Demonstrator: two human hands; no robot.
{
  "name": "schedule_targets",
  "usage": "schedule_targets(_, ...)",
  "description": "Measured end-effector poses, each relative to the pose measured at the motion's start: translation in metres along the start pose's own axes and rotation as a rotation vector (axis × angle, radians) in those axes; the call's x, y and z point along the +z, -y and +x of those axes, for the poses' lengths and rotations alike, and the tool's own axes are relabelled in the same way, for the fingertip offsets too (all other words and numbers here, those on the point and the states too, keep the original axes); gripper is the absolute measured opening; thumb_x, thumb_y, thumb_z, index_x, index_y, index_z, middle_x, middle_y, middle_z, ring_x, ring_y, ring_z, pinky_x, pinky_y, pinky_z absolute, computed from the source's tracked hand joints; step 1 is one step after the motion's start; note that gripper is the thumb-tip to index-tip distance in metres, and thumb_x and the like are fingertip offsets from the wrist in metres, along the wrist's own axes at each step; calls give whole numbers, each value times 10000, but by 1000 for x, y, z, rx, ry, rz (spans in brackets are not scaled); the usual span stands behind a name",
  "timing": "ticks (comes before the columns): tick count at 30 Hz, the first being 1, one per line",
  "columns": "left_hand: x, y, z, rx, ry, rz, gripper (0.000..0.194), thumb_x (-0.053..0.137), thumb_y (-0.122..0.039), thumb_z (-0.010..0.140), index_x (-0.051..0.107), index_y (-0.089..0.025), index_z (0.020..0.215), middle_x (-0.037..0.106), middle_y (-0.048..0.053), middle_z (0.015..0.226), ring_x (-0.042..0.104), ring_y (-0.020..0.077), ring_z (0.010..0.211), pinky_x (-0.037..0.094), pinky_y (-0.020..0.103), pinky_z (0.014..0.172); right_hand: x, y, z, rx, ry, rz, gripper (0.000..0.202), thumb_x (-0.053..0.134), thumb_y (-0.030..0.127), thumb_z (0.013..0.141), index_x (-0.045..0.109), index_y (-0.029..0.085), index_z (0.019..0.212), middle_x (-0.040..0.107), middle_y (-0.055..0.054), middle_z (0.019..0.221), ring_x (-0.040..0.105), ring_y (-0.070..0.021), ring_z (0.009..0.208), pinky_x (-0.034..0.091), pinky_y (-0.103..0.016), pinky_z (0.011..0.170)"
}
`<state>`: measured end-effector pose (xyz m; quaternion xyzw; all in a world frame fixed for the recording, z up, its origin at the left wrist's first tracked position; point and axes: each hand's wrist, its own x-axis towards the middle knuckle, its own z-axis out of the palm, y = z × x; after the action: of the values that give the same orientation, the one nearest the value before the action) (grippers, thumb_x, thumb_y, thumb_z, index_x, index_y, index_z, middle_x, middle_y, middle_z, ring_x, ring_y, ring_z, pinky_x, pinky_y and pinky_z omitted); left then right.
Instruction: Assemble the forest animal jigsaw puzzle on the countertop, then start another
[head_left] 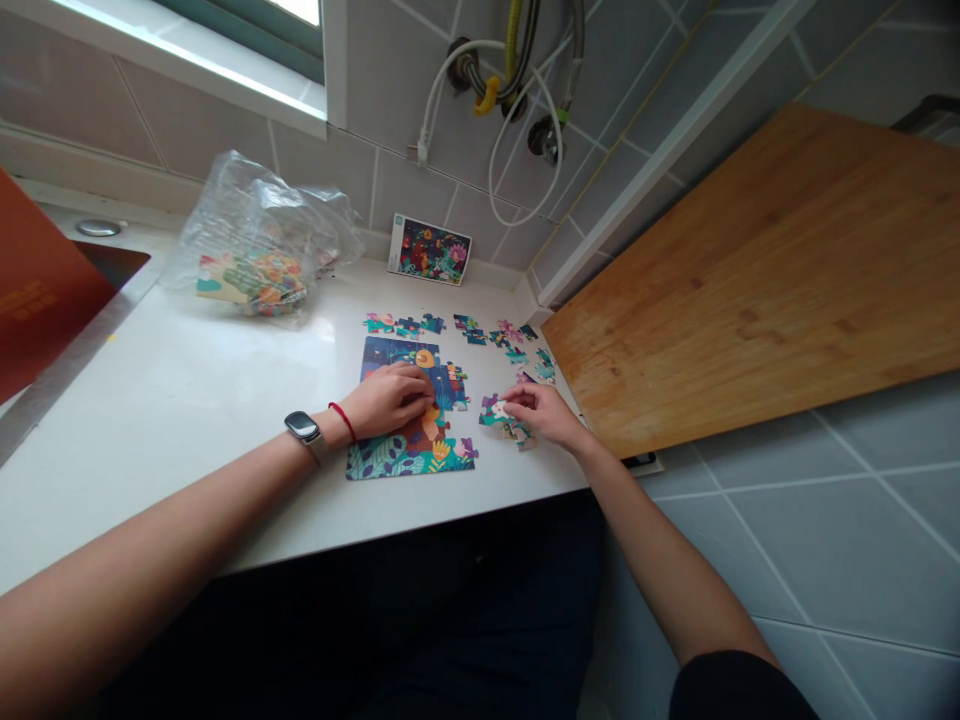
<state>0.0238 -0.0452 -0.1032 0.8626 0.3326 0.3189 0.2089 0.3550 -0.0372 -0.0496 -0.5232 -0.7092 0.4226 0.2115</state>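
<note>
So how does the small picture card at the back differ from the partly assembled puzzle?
The picture card stands tilted up at the back, while the puzzle lies flat on the counter.
The card has straight edges and a pale border; the puzzle's right side is jagged, with gaps.
The card is untouched, while the left hand covers part of the puzzle.
Both show colorful illustrations.
</note>
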Motion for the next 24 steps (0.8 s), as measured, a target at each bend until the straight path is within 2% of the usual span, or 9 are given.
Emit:
schedule_targets(4,-1,0,1,-7,1,-12,276,519,-314,1037,757,-194,966,747,93,1043,667,241,984,538,408,920,8,4,-25,87,142,-50,324,790,448,808,773,170,975,760,-47,831,669,-176,734,515,-289,682)
schedule_targets(9,0,0,1,-8,-9,-30,261,537,-316,1025,764,-205,959,753,94,1039,667,253,980,537,429,923,16,2,-34,101,126,-138,266,749,384,829,797,173,982,764,-39,813,654,-170,714,502,-281,678)
schedule_targets(14,-1,0,0,-12,-10,-26,268,532,-312,1026,765,-200,957,753,99,1038,668,257,982,539,430,928,15,5,-34,108,182,-107,246,749,382,833,800,174,954,779,-46,836,682,-182,752,519,-286,712)
schedule_targets(17,-1,0,0,-12,0,-7,271,526,-313,1028,763,-199,963,750,95,1047,666,252,990,540,417,928,19,5,-33,118,162,-94,241,757,377,831,792,170,952,773,-43,832,672,-174,734,509,-280,696)
schedule_targets(21,0,0,0,-14,4,1,267,526,-310,1029,761,-201,967,745,90,1046,665,246,991,537,411,934,27,7,-35,73,85,-237,178,793,313,823,780,173,931,725,-20,783,618,-150,676,490,-269,663)
schedule_targets(24,0,0,0,-15,3,4,269,522,-309,1032,758,-198,965,744,90,1042,664,246,982,535,415,928,33,14,-42,-31,-1,-343,132,777,287,867,778,185,951,715,-40,899,621,-148,705,525,-286,710)
